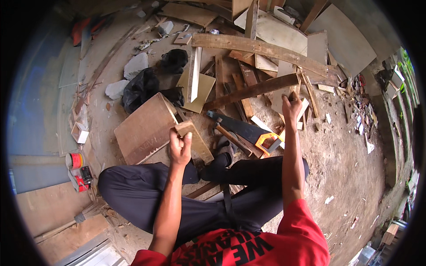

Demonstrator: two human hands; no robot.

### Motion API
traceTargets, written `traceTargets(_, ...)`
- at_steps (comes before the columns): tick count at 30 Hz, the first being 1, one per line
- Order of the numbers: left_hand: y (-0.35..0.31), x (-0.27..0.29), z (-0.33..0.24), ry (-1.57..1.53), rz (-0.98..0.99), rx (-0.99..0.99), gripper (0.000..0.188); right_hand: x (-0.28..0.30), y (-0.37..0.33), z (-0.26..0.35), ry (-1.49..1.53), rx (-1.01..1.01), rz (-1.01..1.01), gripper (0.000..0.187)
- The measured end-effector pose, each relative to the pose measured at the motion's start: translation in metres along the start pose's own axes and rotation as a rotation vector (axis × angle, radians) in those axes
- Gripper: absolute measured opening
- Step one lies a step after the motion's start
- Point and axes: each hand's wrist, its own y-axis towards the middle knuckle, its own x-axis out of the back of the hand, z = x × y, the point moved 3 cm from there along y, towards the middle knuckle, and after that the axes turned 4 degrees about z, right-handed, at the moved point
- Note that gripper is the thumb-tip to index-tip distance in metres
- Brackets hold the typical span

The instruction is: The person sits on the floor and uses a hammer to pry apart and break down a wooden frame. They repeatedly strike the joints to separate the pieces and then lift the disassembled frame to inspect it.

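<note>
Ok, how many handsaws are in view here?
1: an orange-handled handsaw, lying among wood pieces, between the left hand and the right hand. Others may be hidden.

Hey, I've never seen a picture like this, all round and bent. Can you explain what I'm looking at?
There's no machine handling things here, just a person's two bare hands. A wide fisheye camera worn on the head looks down at them, so edges bend and the corners go black. The left hand has its grip on a short wooden board. The right hand is at the end of a brown wooden beam; I can't tell whether it holds it. By the folded legs lies a handsaw with an orange handle. Scrap wood and black plastic bags litter the brown ground.
</note>
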Motion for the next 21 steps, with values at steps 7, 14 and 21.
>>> traceTargets(7, 0.005, 0.028, -0.026, -0.013, -0.23, -0.119, 0.034, 0.02, 0.006, 0.062, 0.246, 0.133, -0.084, 0.022)
traceTargets(14, -0.012, 0.061, -0.041, -0.18, -0.457, -0.127, 0.033, 0.058, 0.014, 0.104, 0.217, 0.136, -0.238, 0.029)
traceTargets(21, -0.026, 0.087, -0.067, -0.173, -0.589, -0.036, 0.04, 0.074, 0.008, 0.139, 0.268, 0.264, -0.376, 0.019)
